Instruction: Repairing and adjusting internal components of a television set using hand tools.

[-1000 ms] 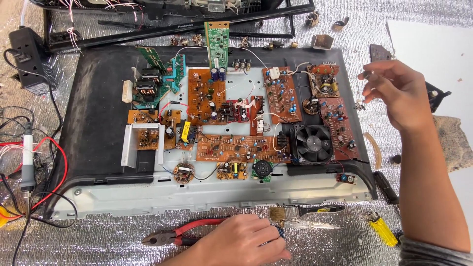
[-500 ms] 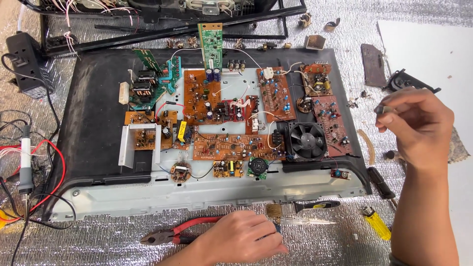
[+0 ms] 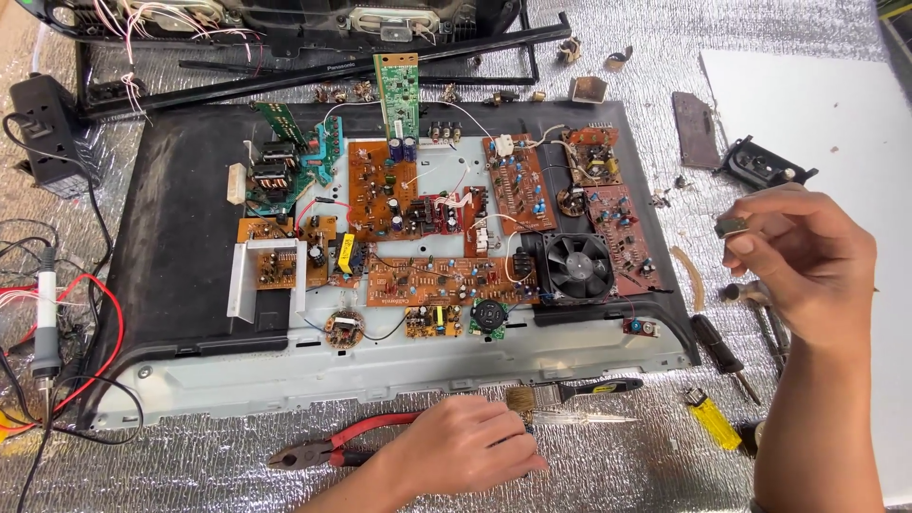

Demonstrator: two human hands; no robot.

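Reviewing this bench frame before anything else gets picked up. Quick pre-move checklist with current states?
1. Right hand has the small part pinched in its fingers: ok.
2. Left hand free to grasp: cannot tell, it rests over the pliers and brush.
3. Soldering iron away from both hands: ok.
4. Iron switched off: cannot tell.
5. Yellow lighter away from the circuit boards: ok.

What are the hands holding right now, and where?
Right hand pinches a small dark component by its edge at the fingertips. Left hand rests by the red-handled pliers; grip unclear.
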